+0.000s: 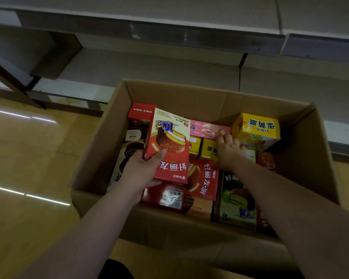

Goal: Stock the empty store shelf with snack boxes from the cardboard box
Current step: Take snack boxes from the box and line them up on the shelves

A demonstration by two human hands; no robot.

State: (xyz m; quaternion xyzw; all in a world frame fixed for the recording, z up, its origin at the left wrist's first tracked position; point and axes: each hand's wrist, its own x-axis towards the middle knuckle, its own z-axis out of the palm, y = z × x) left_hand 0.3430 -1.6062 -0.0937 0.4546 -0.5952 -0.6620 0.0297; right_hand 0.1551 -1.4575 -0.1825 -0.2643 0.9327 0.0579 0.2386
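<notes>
The left hand holds a red snack box above the open cardboard box. The thumb lies across the front of this red box and the other fingers are curled behind its lower edge, so the grip is firm around the box. The box is lifted and a little tilted, with its printed side toward the camera.

The right hand reaches deep into the cardboard box. Its fingertips touch the near edge of a pink box that lies at the back of the pile. I cannot tell if the fingers already pinch it or only rest on it.

Just beside this hand, on the right, a yellow box stands tilted against the wall of the cardboard box. More red boxes, small yellow ones and a green box lie mixed inside. The cardboard box stands on a shiny yellow floor, just in front of the low shelf, which is bare.
</notes>
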